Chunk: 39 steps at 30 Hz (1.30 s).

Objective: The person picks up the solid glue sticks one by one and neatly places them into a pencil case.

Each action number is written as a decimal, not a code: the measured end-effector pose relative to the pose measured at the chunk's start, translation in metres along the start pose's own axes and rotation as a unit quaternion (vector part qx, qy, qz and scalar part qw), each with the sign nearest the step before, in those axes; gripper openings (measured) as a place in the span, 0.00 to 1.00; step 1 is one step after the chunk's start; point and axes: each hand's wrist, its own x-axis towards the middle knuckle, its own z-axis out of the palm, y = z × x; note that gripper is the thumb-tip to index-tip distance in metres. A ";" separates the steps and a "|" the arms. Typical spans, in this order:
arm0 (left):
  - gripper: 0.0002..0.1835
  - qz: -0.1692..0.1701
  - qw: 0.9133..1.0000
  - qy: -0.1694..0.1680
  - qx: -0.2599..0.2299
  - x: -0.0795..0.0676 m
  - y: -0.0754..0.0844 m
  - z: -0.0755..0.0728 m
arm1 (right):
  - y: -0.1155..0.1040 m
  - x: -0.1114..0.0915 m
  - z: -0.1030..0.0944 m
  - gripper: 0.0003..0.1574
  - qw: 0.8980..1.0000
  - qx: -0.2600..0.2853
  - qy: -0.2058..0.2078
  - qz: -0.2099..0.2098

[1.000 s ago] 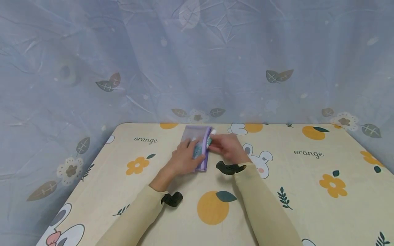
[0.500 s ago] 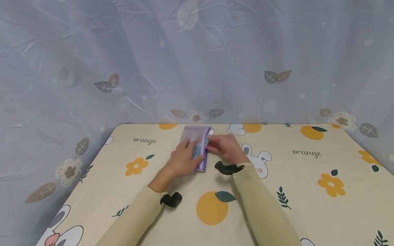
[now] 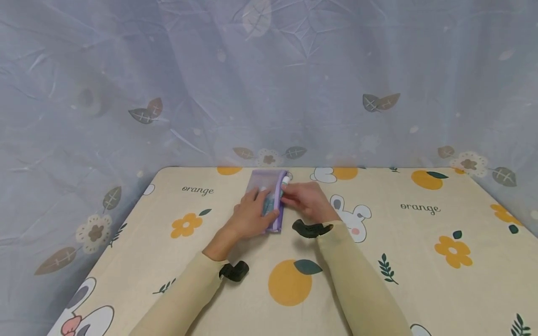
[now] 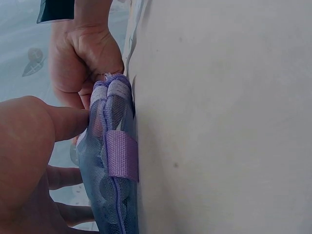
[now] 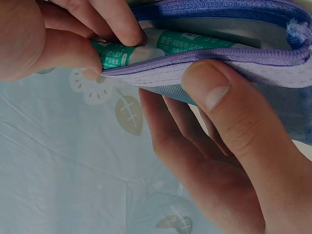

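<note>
A purple mesh zipper pouch (image 3: 263,178) lies flat at the back middle of the table, its unzipped side facing right. My left hand (image 3: 249,215) rests on its upper face with fingers spread and the thumb (image 5: 214,87) pressing beside the zip. My right hand (image 3: 310,201) pinches a green glue stick (image 5: 113,54) with a white end between thumb and fingers. In the right wrist view that stick is partly inside the pouch mouth, lengthwise along the zip. Another green-labelled stick (image 5: 183,43) lies inside the pouch, and bluish contents show dimly through the mesh.
The table has a cream cloth (image 3: 235,308) printed with oranges, flowers and rabbits. A grey-blue patterned curtain (image 3: 269,93) hangs right behind its far edge. Black wrist mounts (image 3: 311,229) sit on both sleeves. A purple fabric tab (image 4: 123,155) sticks out at the pouch's near end.
The glue stick in my right hand has shifted slightly left into the pouch mouth, with less of it showing outside. My left hand stays in place on the pouch.
</note>
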 end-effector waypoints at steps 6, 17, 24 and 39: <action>0.39 -0.002 1.000 -0.001 -0.001 0.001 -0.001 0.000 | -0.001 0.000 0.001 0.21 1.000 -0.007 -0.004 -0.002; 0.41 -0.019 1.000 -0.010 -0.005 0.002 0.000 0.001 | 0.001 0.002 0.004 0.20 1.000 -0.019 -0.005 -0.001; 0.41 -0.014 1.000 -0.010 -0.002 0.002 0.000 -0.001 | 0.003 0.002 0.007 0.15 0.998 -0.060 -0.007 -0.012; 0.40 0.002 1.000 0.003 -0.010 0.000 0.000 -0.002 | 0.004 0.000 0.015 0.15 0.986 -0.160 -0.017 -0.047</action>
